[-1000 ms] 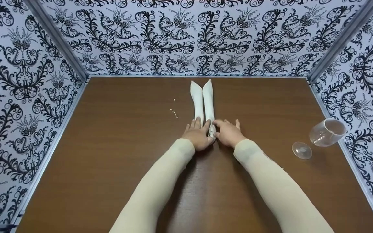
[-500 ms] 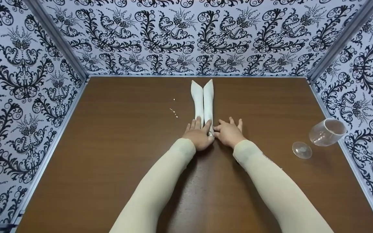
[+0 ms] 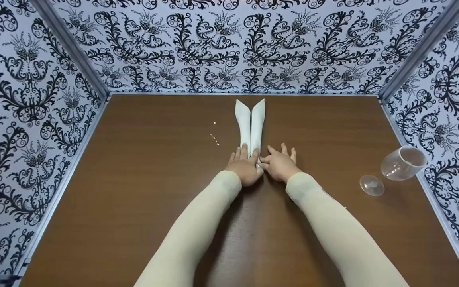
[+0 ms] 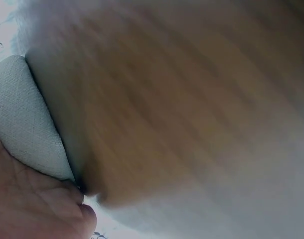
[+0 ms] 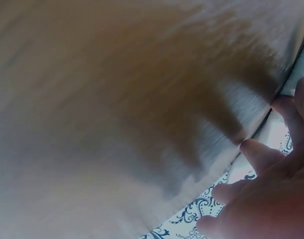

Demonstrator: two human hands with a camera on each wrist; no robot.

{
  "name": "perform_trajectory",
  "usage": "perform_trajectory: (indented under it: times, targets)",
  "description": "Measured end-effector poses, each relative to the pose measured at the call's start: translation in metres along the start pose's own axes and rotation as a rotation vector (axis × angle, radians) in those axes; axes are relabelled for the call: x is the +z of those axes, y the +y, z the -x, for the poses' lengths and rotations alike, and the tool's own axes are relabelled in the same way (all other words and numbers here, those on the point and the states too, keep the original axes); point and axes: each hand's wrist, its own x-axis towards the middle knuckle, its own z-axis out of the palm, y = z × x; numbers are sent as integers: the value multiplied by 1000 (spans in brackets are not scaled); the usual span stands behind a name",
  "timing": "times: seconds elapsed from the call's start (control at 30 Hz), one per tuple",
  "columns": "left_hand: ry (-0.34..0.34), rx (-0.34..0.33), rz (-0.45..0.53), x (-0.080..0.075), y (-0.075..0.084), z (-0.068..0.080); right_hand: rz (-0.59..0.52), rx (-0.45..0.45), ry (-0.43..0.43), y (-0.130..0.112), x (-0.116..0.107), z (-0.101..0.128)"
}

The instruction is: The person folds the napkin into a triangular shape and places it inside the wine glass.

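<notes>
Napkin [image 3: 250,123], white cloth folded into a long narrow strip with two pointed tips, lies on the brown table [image 3: 142,191], running from its middle toward the far edge, tips almost at the patterned back wall [image 3: 229,44]. The left hand [image 3: 244,166] lies flat on the near end of the strip, fingers straight and pressing down, which I take to be a way of pinning the fold so it does not spring open. The left wrist view shows the cloth tucked under the palm against the wood (the rest is a blur). The right hand [image 3: 279,163] rests just beside it on the right, fingers spread and relaxed on the bare wood, its thumb meeting the napkin's near end; whether the thumb nips the cloth or only touches it I cannot tell. It clasps nothing that I can see. Both forearms wear pale cream sleeves [image 3: 197,227].

Near the right edge a clear wine glass [image 3: 403,162] lies tipped on its side, its round foot [image 3: 371,185] toward the person, well apart from the hands. A few small white crumbs [image 3: 214,137] dot the wood just left of the strip
</notes>
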Motion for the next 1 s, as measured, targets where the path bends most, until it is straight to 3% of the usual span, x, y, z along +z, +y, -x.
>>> perform_trajectory:
  times: [0.23, 0.4, 0.57, 0.8, 0.9, 1.0]
  targets:
    - [2, -13, -16, 8, -5, -12, -69, -31, -80, 6, -5, 5]
    - [-3, -28, -28, 12, -8, -19, -79, -1, -70, 16, -12, 19]
    - [13, -21, -7, 9, -4, -12, -117, 88, -43, 44, -24, 48]
    - [33, -24, -36, -9, 6, 14, -124, 180, -44, 88, -33, 90]
    - [25, -25, -28, -7, 5, 11, -137, 211, -38, 103, -32, 106]
    - [9, -32, -17, 1, 1, -2, -138, 220, -12, 116, -31, 122]
